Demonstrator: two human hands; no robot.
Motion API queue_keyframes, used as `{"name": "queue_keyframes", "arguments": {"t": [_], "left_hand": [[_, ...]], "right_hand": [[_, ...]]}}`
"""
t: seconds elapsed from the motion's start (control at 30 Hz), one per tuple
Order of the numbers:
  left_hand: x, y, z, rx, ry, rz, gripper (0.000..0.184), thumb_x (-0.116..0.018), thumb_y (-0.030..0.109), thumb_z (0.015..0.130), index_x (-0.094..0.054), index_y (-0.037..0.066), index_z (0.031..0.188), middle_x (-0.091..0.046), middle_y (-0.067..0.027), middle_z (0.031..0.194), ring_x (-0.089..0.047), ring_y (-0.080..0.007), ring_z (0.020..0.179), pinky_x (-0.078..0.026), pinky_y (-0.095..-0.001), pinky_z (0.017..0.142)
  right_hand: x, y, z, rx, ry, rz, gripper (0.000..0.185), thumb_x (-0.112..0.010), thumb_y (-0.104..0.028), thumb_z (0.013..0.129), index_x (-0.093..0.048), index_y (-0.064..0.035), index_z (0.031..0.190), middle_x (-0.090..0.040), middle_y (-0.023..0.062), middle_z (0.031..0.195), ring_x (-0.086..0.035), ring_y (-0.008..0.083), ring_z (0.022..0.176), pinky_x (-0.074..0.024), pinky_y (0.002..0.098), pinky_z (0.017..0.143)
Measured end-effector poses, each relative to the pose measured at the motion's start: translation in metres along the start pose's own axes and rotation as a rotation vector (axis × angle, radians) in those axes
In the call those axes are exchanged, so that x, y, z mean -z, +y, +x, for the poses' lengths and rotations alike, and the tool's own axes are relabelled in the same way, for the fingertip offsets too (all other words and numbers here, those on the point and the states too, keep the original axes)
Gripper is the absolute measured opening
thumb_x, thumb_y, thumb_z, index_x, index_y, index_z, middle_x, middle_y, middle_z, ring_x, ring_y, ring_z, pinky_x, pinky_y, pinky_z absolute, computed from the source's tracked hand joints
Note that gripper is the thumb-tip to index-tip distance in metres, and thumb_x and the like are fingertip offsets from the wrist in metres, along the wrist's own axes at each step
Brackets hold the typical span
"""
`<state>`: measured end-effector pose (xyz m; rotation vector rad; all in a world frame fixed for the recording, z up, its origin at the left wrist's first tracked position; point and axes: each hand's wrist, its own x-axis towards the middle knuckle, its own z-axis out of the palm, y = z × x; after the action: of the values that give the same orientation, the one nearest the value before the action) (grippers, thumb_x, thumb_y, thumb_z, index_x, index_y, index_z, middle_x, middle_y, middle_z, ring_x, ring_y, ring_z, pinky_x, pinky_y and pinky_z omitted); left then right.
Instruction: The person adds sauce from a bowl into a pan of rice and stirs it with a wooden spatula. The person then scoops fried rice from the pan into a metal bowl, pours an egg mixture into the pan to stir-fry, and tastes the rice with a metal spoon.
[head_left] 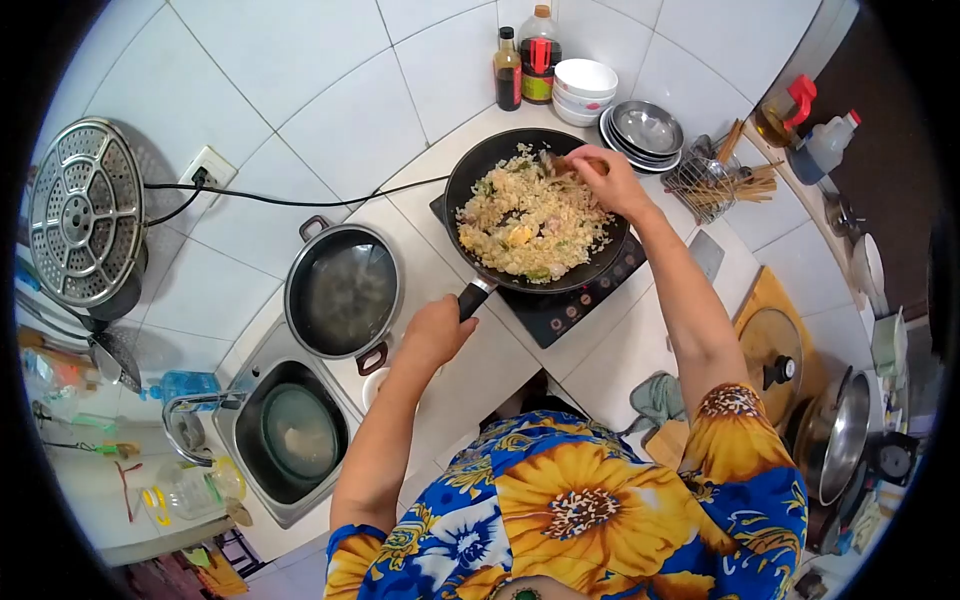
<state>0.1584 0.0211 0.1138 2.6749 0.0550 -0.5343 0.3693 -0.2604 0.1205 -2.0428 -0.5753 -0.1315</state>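
A black frying pan sits on the induction cooktop, with fried rice spread over its base. Bits of green and a yellow piece show among the grains. My left hand is closed around the pan's black handle at the near left side. Over the pan's far right part, my right hand grips a spatula by its brown handle. The spatula's working end is down in the rice and partly hidden.
Left of the cooktop stands a dark two-handled pot with liquid, beside the sink. Behind the pan are sauce bottles, stacked white bowls and metal plates. A chopstick basket stands right. A black cable crosses behind.
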Motion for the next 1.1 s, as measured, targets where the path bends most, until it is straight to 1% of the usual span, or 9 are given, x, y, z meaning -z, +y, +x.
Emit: {"name": "queue_keyframes", "arguments": {"t": [0.13, 0.3, 0.37, 0.5, 0.67, 0.8, 0.97, 1.03, 1.1], "left_hand": [[-0.008, -0.008, 0.005, -0.038, 0.063, -0.029, 0.039, -0.066, 0.035, 0.082, -0.059, -0.002, 0.093, -0.064, -0.0260, 0.085, -0.063, -0.0426, 0.082, -0.049, -0.0491, 0.075], [-0.004, -0.002, 0.003, -0.007, 0.004, -0.009, 0.037, -0.065, 0.031, 0.084, -0.056, -0.002, 0.097, -0.065, -0.0247, 0.089, -0.062, -0.0425, 0.085, -0.049, -0.0493, 0.076], [-0.005, -0.004, 0.004, -0.011, 0.007, -0.006, 0.037, -0.065, 0.031, 0.083, -0.056, -0.002, 0.097, -0.065, -0.0247, 0.089, -0.062, -0.0426, 0.085, -0.049, -0.0494, 0.076], [-0.008, -0.008, 0.004, -0.040, 0.042, -0.024, 0.041, -0.065, 0.035, 0.083, -0.058, -0.003, 0.095, -0.064, -0.0269, 0.085, -0.062, -0.0435, 0.082, -0.049, -0.0497, 0.075], [-0.002, -0.003, 0.002, -0.025, 0.039, -0.052, 0.041, -0.066, 0.035, 0.083, -0.058, -0.003, 0.096, -0.064, -0.0271, 0.085, -0.062, -0.0436, 0.082, -0.049, -0.0501, 0.075], [-0.004, -0.004, 0.002, -0.028, 0.038, -0.048, 0.040, -0.067, 0.034, 0.083, -0.058, -0.003, 0.095, -0.064, -0.0275, 0.085, -0.063, -0.0437, 0.082, -0.049, -0.0501, 0.074], [-0.006, -0.005, 0.003, -0.035, 0.036, -0.022, 0.040, -0.066, 0.034, 0.083, -0.058, -0.003, 0.095, -0.064, -0.0278, 0.085, -0.063, -0.0438, 0.082, -0.049, -0.0501, 0.074], [-0.004, -0.005, 0.001, -0.033, 0.030, -0.032, 0.040, -0.066, 0.034, 0.083, -0.058, -0.003, 0.095, -0.064, -0.0277, 0.085, -0.063, -0.0439, 0.082, -0.049, -0.0501, 0.074], [-0.003, -0.003, 0.000, -0.018, 0.034, -0.036, 0.040, -0.067, 0.033, 0.083, -0.058, -0.003, 0.095, -0.064, -0.0276, 0.085, -0.063, -0.0440, 0.082, -0.049, -0.0499, 0.074]], "right_hand": [[-0.034, 0.020, 0.005, -0.152, -0.001, 0.282, 0.018, -0.058, -0.016, 0.089, -0.067, -0.0026, 0.097, -0.069, 0.0116, 0.088, -0.065, 0.0208, 0.079, -0.0506, 0.0317, 0.074], [-0.049, -0.038, 0.004, -0.016, -0.135, 0.067, 0.019, -0.059, -0.017, 0.089, -0.067, -0.0014, 0.095, -0.067, 0.0078, 0.082, -0.064, 0.0147, 0.074, -0.0500, 0.0302, 0.067], [-0.057, -0.045, 0.003, -0.090, -0.019, 0.363, 0.019, -0.059, -0.018, 0.089, -0.068, -0.0025, 0.094, -0.067, 0.0060, 0.080, -0.064, 0.0134, 0.069, -0.0496, 0.0286, 0.061], [-0.065, 0.002, 0.005, -0.301, 0.102, 0.336, 0.019, -0.060, -0.018, 0.088, -0.068, -0.0026, 0.095, -0.067, 0.0072, 0.076, -0.062, 0.0123, 0.057, -0.0496, 0.0277, 0.054], [-0.020, -0.013, -0.001, -0.328, 0.117, 0.210, 0.017, -0.058, -0.015, 0.089, -0.067, -0.0021, 0.095, -0.068, 0.0080, 0.078, -0.064, 0.0140, 0.059, -0.0511, 0.0291, 0.056], [-0.072, -0.068, -0.027, -0.095, -0.166, 0.320, 0.019, -0.058, -0.017, 0.091, -0.068, -0.0038, 0.100, -0.069, 0.0078, 0.084, -0.067, 0.0164, 0.073, -0.0524, 0.0299, 0.068], [-0.041, -0.016, -0.021, 0.006, -0.107, 0.008, 0.021, -0.058, -0.017, 0.089, -0.067, -0.0026, 0.101, -0.070, 0.0109, 0.095, -0.066, 0.0243, 0.084, -0.0512, 0.0327, 0.079], [-0.006, -0.008, -0.023, -0.170, -0.022, 0.097, 0.021, -0.057, -0.017, 0.090, -0.068, -0.0009, 0.098, -0.071, 0.0110, 0.094, -0.067, 0.0194, 0.083, -0.0515, 0.0300, 0.078], [0.028, -0.014, -0.032, -0.063, 0.046, -0.106, 0.019, -0.057, -0.015, 0.092, -0.067, -0.0006, 0.099, -0.071, 0.0085, 0.091, -0.065, 0.0145, 0.079, -0.0513, 0.0279, 0.074]]}}
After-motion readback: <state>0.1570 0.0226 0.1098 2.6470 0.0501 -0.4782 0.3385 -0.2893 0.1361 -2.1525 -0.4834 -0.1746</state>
